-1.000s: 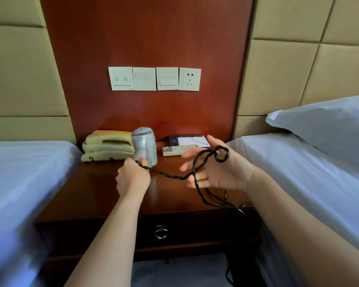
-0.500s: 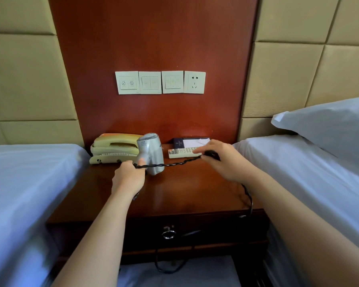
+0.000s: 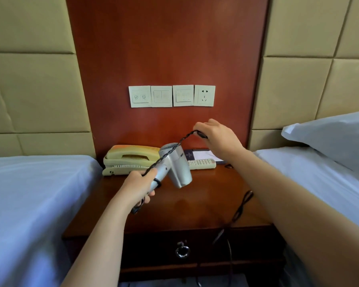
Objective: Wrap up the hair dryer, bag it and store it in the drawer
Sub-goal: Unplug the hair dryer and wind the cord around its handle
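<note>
Head view: hair dryer [image 3: 174,165] handle inside left fingers [image 3: 148,176].

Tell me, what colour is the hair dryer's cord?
Black, with a twisted look; the cord shows best in the head view.

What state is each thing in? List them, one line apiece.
hair dryer: lifted, gripped by left hand.
cord: crosses dryer body, pulled up by right hand, rest trailing off nightstand.
drawer: closed.
telephone: handset on cradle.
outlet: nothing plugged in.
</note>
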